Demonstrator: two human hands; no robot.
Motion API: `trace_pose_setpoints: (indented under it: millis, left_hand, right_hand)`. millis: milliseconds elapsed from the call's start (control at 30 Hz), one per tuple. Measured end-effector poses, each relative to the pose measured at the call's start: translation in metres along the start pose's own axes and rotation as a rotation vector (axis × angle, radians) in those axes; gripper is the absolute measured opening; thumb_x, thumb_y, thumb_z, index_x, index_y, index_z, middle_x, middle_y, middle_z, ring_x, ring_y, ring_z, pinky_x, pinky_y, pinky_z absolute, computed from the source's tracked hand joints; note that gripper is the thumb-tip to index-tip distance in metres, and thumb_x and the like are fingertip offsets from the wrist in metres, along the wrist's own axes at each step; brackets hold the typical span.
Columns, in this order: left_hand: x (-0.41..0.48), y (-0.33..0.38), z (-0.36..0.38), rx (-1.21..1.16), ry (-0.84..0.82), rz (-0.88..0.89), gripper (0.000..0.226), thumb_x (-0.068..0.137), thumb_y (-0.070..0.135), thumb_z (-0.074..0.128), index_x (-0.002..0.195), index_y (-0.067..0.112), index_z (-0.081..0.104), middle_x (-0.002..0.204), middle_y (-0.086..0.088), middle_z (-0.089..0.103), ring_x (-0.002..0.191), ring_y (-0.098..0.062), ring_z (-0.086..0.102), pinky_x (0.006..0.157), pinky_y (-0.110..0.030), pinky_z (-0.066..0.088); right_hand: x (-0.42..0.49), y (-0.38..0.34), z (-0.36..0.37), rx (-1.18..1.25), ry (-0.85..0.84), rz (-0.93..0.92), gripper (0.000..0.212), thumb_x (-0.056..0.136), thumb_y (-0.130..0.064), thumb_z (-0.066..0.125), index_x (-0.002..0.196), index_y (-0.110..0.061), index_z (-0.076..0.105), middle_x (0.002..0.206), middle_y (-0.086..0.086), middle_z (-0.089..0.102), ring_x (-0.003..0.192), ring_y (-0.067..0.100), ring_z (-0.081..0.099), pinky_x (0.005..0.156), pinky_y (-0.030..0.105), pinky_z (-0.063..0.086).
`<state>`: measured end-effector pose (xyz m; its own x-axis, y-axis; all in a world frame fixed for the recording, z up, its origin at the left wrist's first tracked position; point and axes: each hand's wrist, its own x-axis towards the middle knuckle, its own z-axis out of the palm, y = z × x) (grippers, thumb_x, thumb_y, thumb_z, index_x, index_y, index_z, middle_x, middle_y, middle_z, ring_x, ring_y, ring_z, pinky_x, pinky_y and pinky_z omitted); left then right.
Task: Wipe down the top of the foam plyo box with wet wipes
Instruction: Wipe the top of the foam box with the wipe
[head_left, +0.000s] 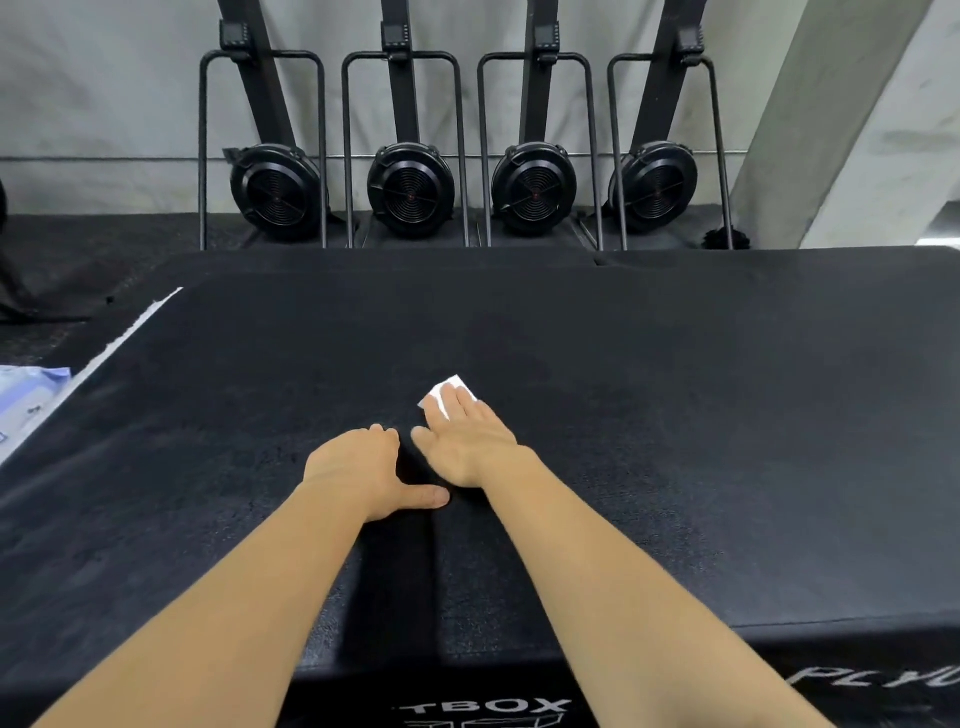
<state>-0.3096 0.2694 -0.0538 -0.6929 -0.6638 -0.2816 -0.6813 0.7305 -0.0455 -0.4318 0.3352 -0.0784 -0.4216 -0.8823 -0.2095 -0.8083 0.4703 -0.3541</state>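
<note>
The black foam plyo box (675, 415) fills the middle of the view, its top facing me. My right hand (467, 441) lies flat on the top near the centre, straight fingers pressing a folded white wet wipe (451, 391) whose far corner sticks out past the fingertips. My left hand (363, 473) rests on the box just to the left of the right one, fingers bent down at the tips and thumb stretched toward the right wrist; it holds nothing.
A blue-and-white wipes pack (26, 400) lies on the floor at the left edge, beside a white strip (130, 332) along the box's left side. Several black fan machines (410, 189) stand against the far wall. White lettering (488, 707) marks the box's near face.
</note>
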Motion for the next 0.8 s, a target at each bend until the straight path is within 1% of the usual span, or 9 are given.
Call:
trace_pose_setpoints:
  millis: [100, 167, 200, 333, 433, 533, 600, 733, 800]
  left_hand:
    - [0.001, 0.001, -0.002, -0.012, -0.037, -0.007, 0.111, 0.066, 0.087, 0.050, 0.152, 0.021, 0.023, 0.160, 0.006, 0.020, 0.138, -0.016, 0.036, 0.088, -0.030, 0.045]
    - [0.001, 0.001, -0.002, -0.013, -0.049, -0.010, 0.111, 0.067, 0.088, 0.048, 0.152, 0.021, 0.023, 0.160, 0.006, 0.020, 0.140, -0.016, 0.034, 0.092, -0.032, 0.045]
    - [0.000, 0.001, -0.002, -0.009, -0.050, -0.011, 0.112, 0.067, 0.088, 0.047, 0.152, 0.021, 0.022, 0.160, 0.006, 0.021, 0.140, -0.017, 0.033, 0.092, -0.033, 0.045]
    - [0.000, 0.000, -0.001, 0.007, -0.065, -0.008, 0.116, 0.067, 0.089, 0.045, 0.155, 0.020, 0.015, 0.162, 0.004, 0.012, 0.143, -0.018, 0.030, 0.094, -0.034, 0.046]
    - [0.000, 0.001, -0.002, 0.014, -0.069, -0.010, 0.116, 0.067, 0.089, 0.044, 0.155, 0.021, 0.014, 0.162, 0.004, 0.011, 0.143, -0.017, 0.029, 0.093, -0.034, 0.046]
    - [0.000, 0.002, -0.003, 0.018, -0.077, -0.015, 0.114, 0.066, 0.090, 0.044, 0.153, 0.021, 0.021, 0.160, 0.005, 0.019, 0.141, -0.017, 0.032, 0.091, -0.033, 0.047]
    - [0.000, 0.002, -0.004, 0.023, -0.071, -0.014, 0.113, 0.065, 0.090, 0.044, 0.152, 0.022, 0.024, 0.159, 0.006, 0.023, 0.140, -0.016, 0.034, 0.088, -0.032, 0.047]
    - [0.001, 0.002, -0.004, 0.029, -0.053, -0.015, 0.110, 0.065, 0.090, 0.046, 0.149, 0.021, 0.031, 0.156, 0.007, 0.029, 0.135, -0.016, 0.040, 0.084, -0.031, 0.046]
    - [0.001, 0.003, -0.005, 0.014, -0.049, -0.023, 0.105, 0.064, 0.089, 0.050, 0.143, 0.022, 0.038, 0.150, 0.008, 0.038, 0.131, -0.015, 0.044, 0.081, -0.030, 0.044]
  right_hand:
    - [-0.003, 0.026, -0.014, 0.043, 0.015, -0.024, 0.049, 0.102, -0.040, 0.025, 0.150, -0.033, 0.028, 0.153, -0.009, 0.021, 0.140, 0.019, 0.025, 0.118, 0.037, 0.018]
    - [-0.006, 0.054, -0.026, 0.033, 0.063, 0.020, 0.046, 0.101, -0.040, 0.027, 0.146, -0.034, 0.032, 0.147, -0.009, 0.025, 0.133, 0.020, 0.032, 0.114, 0.035, 0.023]
    - [-0.008, 0.070, -0.031, 0.024, 0.084, 0.053, 0.046, 0.101, -0.040, 0.028, 0.145, -0.034, 0.033, 0.146, -0.009, 0.026, 0.131, 0.021, 0.034, 0.112, 0.035, 0.025]
    - [-0.021, 0.132, -0.054, 0.043, 0.131, 0.240, 0.047, 0.099, -0.042, 0.028, 0.145, -0.036, 0.033, 0.149, -0.006, 0.026, 0.131, 0.028, 0.037, 0.111, 0.044, 0.031]
    - [-0.025, 0.156, -0.062, 0.065, 0.129, 0.344, 0.049, 0.099, -0.040, 0.025, 0.148, -0.034, 0.030, 0.152, -0.003, 0.024, 0.133, 0.030, 0.034, 0.113, 0.048, 0.030]
    - [-0.019, 0.146, -0.059, 0.101, 0.140, 0.429, 0.056, 0.100, -0.044, 0.026, 0.154, -0.027, 0.024, 0.157, 0.000, 0.017, 0.143, 0.027, 0.021, 0.118, 0.045, 0.021]
    - [-0.013, 0.126, -0.052, 0.102, 0.149, 0.437, 0.061, 0.100, -0.046, 0.027, 0.156, -0.022, 0.020, 0.159, 0.002, 0.012, 0.146, 0.025, 0.015, 0.120, 0.042, 0.017]
    - [0.000, 0.065, -0.034, 0.051, 0.135, 0.274, 0.060, 0.101, -0.044, 0.027, 0.154, -0.019, 0.023, 0.154, 0.003, 0.016, 0.144, 0.020, 0.015, 0.119, 0.035, 0.015]
    - [0.008, 0.035, -0.026, 0.030, 0.097, 0.196, 0.060, 0.102, -0.045, 0.027, 0.155, -0.019, 0.022, 0.154, 0.004, 0.015, 0.143, 0.022, 0.015, 0.118, 0.035, 0.014]
